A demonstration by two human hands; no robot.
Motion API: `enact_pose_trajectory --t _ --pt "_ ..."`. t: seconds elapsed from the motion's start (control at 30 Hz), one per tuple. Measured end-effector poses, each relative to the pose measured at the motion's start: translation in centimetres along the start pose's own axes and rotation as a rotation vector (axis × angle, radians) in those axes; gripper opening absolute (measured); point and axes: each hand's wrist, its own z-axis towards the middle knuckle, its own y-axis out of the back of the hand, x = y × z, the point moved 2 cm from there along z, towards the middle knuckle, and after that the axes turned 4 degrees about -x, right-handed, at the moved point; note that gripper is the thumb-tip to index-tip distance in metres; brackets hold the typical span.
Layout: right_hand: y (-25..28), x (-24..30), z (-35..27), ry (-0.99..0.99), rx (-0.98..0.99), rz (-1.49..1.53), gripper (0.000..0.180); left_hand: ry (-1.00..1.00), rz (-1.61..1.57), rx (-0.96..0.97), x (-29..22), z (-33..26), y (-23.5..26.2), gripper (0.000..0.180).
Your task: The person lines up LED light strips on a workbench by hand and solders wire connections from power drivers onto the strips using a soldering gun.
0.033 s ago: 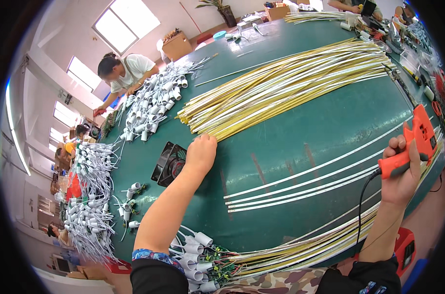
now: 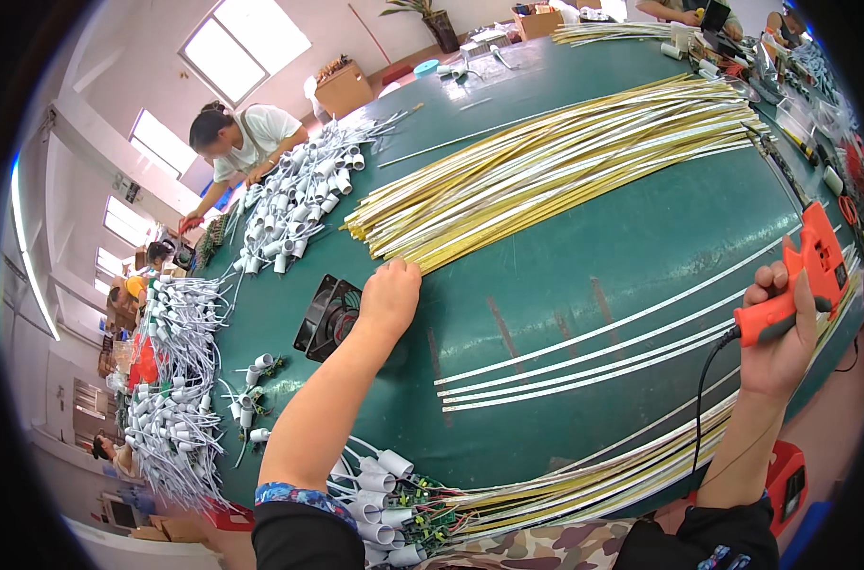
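My right hand point(image 2: 780, 342) is wrapped round the red handle of a soldering gun point(image 2: 820, 258), its long dark tip pointing away toward the table's far right. A black cord hangs from the handle. My left hand point(image 2: 391, 296) is closed at the near left end of a big pile of yellow and white strips point(image 2: 556, 171); its fingertips are hidden, so what they pinch cannot be made out. Several white strips point(image 2: 584, 342) lie side by side on the green table point(image 2: 508, 446) between my hands. Beside my left wrist stands a small black fan point(image 2: 327, 318).
White lamp sockets with wires point(image 2: 294, 204) are heaped at the far left, and another heap point(image 2: 171, 408) lies along the left edge. Near my body, sockets with circuit boards point(image 2: 384, 503) join long strips point(image 2: 584, 489). A co-worker point(image 2: 251, 142) bends over the table's far left side.
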Motion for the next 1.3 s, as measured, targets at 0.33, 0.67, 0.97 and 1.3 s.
enact_pose_trajectory --t 0.33,0.67,0.97,1.3 --pt "0.0 0.2 0.0 0.003 -0.031 0.019 0.045 0.388 -1.028 0.202 1.3 -1.5 4.0 0.011" --pt "0.6 1.4 0.1 0.102 0.092 0.072 0.052 0.081 -2.318 -0.031 0.6 -5.3 11.1 0.011" --pt "1.2 2.7 -0.1 0.196 0.199 0.198 0.054 0.395 -2.122 0.114 0.9 -7.5 8.7 0.005" --pt "0.9 2.0 0.0 0.168 0.185 0.194 0.055 0.628 -1.517 0.570 -0.5 -9.3 2.1 0.014"
